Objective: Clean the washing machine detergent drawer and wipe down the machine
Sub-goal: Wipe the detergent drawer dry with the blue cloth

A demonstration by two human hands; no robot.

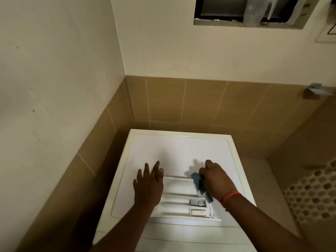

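The white washing machine [178,146] stands in a tiled corner, seen from above. A white detergent drawer [180,200] with several compartments lies flat on its top, near the front edge. My left hand [148,186] rests flat, fingers spread, on the drawer's left end and the machine top. My right hand [216,179] is closed around a blue cloth [199,184] and presses it against the drawer's right side. A small grey insert [196,202] sits in one middle compartment.
Tan tiled walls [181,102] close in behind and to the left of the machine. A dark window recess [245,11] is high on the back wall. A small metal bracket [316,90] sticks out at right. A patterned floor mat [312,193] lies to the right.
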